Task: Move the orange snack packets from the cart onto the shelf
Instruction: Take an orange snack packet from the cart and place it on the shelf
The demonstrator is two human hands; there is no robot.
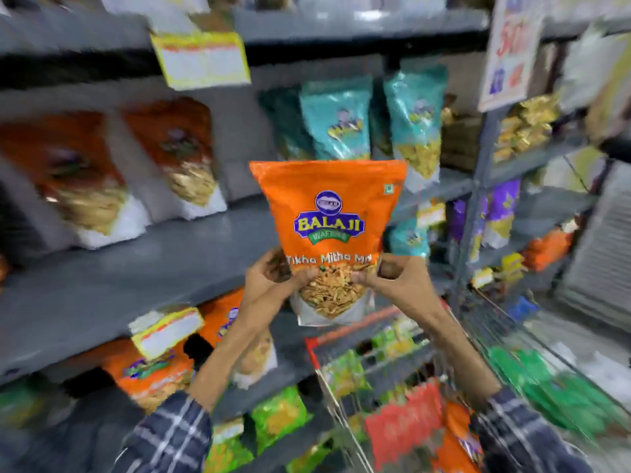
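Orange snack packet (329, 213) held upright in air, long axis vertical. Both hands pinch its lower part: left hand (273, 278) on left edge, right hand (392, 278) on right edge, fingers closed on packet. Most of packet rises above grip. Cart (341, 343) lies below and to right of grip, more packets inside. Shelf (136, 268) with other orange packets (85, 186) lies to left of grip and beyond it, bare board just beside left hand. Left hand is nearer to shelf. Judgement: next move goes leftward and forward, packet kept upright.
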